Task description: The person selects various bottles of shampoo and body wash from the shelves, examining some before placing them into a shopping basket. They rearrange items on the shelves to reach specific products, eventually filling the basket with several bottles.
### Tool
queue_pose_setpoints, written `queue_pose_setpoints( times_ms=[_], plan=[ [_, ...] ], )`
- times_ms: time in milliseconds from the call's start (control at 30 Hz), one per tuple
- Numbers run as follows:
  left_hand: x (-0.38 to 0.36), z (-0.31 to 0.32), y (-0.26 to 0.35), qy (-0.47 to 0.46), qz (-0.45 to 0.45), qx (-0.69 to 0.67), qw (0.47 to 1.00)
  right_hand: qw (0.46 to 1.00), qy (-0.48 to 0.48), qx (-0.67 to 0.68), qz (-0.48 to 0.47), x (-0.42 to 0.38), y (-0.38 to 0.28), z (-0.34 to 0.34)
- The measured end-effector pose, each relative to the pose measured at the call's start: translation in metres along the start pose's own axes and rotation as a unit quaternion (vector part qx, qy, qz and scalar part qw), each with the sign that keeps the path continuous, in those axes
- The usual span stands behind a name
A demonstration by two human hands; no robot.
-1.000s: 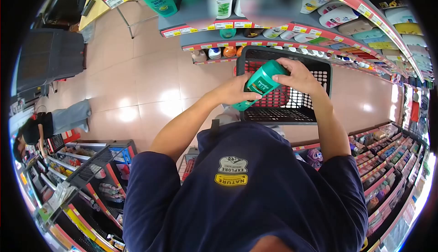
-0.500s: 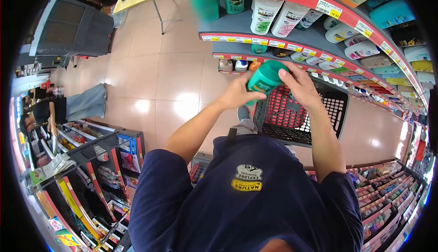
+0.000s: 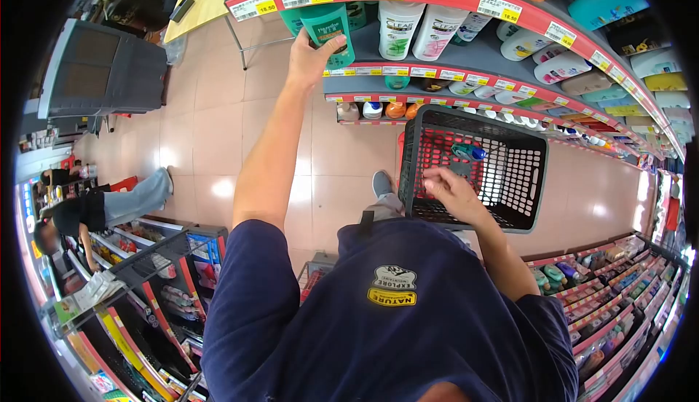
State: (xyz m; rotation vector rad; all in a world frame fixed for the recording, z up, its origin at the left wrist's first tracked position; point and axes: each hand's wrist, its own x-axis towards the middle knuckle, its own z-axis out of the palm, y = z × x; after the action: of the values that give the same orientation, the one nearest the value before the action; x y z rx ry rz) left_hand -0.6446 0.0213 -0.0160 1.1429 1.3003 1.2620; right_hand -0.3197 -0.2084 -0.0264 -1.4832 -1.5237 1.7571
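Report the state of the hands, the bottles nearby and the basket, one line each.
Left hand: closed around a green bottle.
Green bottle: gripped, label showing, at the left end of the shelf; whether it rests there, cannot tell.
Right hand: fingers bent, nothing visibly held, in front of the basket.
Basket: open-topped.
Blue-capped bottle: inside the basket.
Two white CLEAR bottles: standing side by side.

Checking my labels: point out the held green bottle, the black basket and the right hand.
Green bottle [image 3: 328,29], head view: front label.
Black basket [image 3: 544,176], head view: right-side rim.
Right hand [image 3: 459,197], head view: back of hand.
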Motion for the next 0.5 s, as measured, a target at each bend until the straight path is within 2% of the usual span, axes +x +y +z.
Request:
queue_pose_setpoints(
  times_ms=[167,267,500],
  plan=[
    [0.028,0.014,-0.018,-0.026,0.01,0.006,1.0,0.997,0.008,-0.01,0.071,-0.022,0.027,0.012],
    [0.036,0.023,-0.023,-0.027,0.026,0.038,0.999,0.996,0.022,-0.024,0.085,-0.025,0.026,0.017],
    [0.046,0.024,-0.03,-0.08,0.048,0.017,0.995,0.995,0.048,-0.021,0.085,-0.026,0.032,0.016]
  ],
)
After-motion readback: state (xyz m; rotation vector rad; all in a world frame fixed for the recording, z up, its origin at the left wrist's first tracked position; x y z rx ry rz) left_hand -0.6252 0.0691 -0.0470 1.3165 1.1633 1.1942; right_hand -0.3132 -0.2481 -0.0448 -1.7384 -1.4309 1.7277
